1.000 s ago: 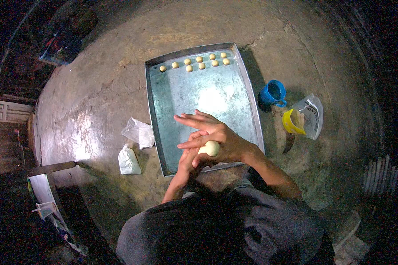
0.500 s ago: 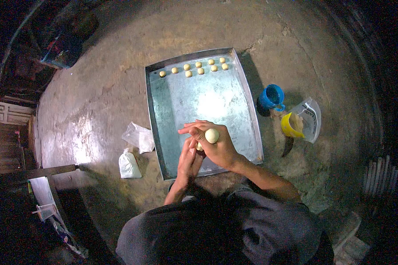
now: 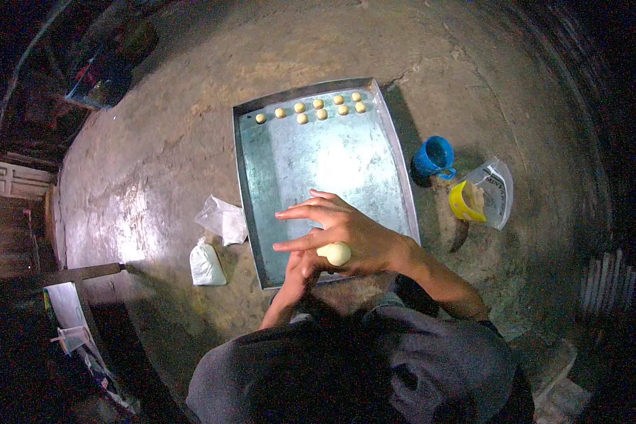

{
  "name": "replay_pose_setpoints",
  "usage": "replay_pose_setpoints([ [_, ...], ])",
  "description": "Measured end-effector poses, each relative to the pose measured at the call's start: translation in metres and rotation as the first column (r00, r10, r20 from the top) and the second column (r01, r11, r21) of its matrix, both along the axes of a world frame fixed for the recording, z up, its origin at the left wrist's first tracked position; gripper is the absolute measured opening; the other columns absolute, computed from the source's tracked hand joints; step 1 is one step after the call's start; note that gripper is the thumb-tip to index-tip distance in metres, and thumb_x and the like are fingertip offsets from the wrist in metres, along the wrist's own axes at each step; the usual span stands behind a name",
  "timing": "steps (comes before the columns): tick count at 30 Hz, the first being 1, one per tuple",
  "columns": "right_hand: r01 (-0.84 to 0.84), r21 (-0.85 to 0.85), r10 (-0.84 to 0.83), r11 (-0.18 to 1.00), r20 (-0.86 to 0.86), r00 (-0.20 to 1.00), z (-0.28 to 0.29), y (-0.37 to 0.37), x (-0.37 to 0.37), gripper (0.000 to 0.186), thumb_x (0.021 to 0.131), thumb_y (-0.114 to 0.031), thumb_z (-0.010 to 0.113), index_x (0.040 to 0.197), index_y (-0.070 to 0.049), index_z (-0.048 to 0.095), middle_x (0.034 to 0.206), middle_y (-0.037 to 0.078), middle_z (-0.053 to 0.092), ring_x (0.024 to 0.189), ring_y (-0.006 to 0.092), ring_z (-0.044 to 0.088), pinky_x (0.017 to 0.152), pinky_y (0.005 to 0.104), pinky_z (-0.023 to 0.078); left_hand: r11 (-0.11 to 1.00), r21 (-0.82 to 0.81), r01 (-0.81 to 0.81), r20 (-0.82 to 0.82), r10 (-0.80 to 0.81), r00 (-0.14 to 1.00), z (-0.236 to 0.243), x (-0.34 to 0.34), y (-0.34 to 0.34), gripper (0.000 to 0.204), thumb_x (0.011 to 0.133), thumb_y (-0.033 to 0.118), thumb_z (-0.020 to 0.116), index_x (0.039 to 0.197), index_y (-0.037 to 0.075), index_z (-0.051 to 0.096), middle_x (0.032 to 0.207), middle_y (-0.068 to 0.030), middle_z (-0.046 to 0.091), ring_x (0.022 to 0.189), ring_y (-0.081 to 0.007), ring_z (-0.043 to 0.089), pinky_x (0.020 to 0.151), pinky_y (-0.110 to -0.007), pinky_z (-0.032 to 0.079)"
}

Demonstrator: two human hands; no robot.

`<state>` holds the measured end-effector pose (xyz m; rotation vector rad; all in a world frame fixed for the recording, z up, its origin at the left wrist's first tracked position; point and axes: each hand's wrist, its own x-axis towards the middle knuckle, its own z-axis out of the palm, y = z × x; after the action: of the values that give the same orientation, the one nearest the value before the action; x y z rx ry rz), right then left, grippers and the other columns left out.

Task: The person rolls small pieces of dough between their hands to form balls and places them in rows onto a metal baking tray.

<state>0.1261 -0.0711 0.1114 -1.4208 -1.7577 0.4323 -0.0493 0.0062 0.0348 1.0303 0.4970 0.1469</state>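
A pale, smooth lump of dough (image 3: 338,254) bulges at the thumb side of my right hand (image 3: 357,230). That hand lies over the left one, its fingers stretched out and spread toward the left. Beneath it, my left hand (image 3: 300,270) is closed around the lower part of the dough, its fingers mostly hidden. Both hands are above the near edge of a shallow metal tray (image 3: 290,166). Several small round dough balls (image 3: 321,114) sit in two rows along the tray's far side.
To the tray's right stand a blue mug (image 3: 431,161) and a clear and yellow plastic bag (image 3: 468,201) with pale contents. A full white bag (image 3: 207,265) and a crumpled translucent bag (image 3: 224,220) lie on the concrete floor (image 3: 155,169) at the left.
My right hand has shifted slightly toward me and its fingers have spread from their tighter curl. The dough lump has moved nearer to me. The tray's dough balls stay put.
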Motion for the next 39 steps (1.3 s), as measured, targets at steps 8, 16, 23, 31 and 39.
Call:
replay_pose_setpoints([
  [8,0.177,-0.08,-0.192,0.981,-0.525,0.829,-0.028,0.003,-0.031,0.048,0.107,-0.037,0.036,0.092,-0.008,0.072,0.099,0.004,0.076,0.115,0.026,0.064,0.114,0.0508,0.033,1.0,0.012,0.005,-0.169,-0.002,0.986,0.013,0.011,0.0,0.067,0.101,0.056,0.046,0.141,0.003,0.041,0.13,-0.0087,0.051,0.119,-0.0185,0.054,0.094,-0.033,0.047],
  [16,-0.169,0.019,0.149,0.985,-0.574,0.805,-0.014,0.003,-0.014,0.018,0.085,-0.023,0.078,0.096,-0.01,0.072,0.103,0.005,0.074,0.111,0.0261,0.066,0.106,0.0468,0.042,0.988,0.071,0.139,-0.142,-0.127,0.982,0.015,-0.006,0.001,0.053,0.1,0.045,0.048,0.133,0.003,0.047,0.125,-0.0096,0.055,0.114,-0.0203,0.055,0.093,-0.035,0.047],
  [23,-0.396,-0.065,0.256,0.916,-0.663,0.703,-0.026,-0.001,-0.007,0.02,0.084,-0.024,0.077,0.097,-0.009,0.074,0.119,0.007,0.07,0.122,0.0292,0.059,0.108,0.0456,0.041,0.969,0.123,0.215,-0.199,-0.189,0.962,0.011,-0.015,-0.001,0.041,0.099,0.035,0.05,0.125,0.004,0.053,0.119,-0.0103,0.058,0.11,-0.0219,0.056,0.093,-0.037,0.047],
  [31,-0.238,-0.129,0.114,0.963,-0.603,0.789,-0.043,-0.009,-0.005,0.021,0.088,-0.017,0.058,0.097,-0.009,0.074,0.114,0.007,0.073,0.12,0.0245,0.063,0.115,0.0515,0.032,0.981,0.022,0.194,-0.302,-0.178,0.936,0.012,-0.001,0.0,0.024,0.098,0.02,0.052,0.113,0.003,0.059,0.109,-0.0108,0.062,0.103,-0.0221,0.058,0.09,-0.038,0.048],
  [39,0.216,-0.189,-0.287,0.958,-0.629,0.722,-0.02,0.002,-0.018,0.031,0.099,-0.026,0.059,0.086,0.001,0.069,0.11,0.017,0.072,0.112,0.0248,0.065,0.109,0.0446,0.04,0.987,-0.163,0.005,0.252,0.037,0.967,-0.006,0.02,0.0,0.066,0.097,0.046,0.058,0.144,0.006,0.035,0.13,-0.0094,0.047,0.118,-0.0216,0.048,0.101,-0.042,0.04],
])
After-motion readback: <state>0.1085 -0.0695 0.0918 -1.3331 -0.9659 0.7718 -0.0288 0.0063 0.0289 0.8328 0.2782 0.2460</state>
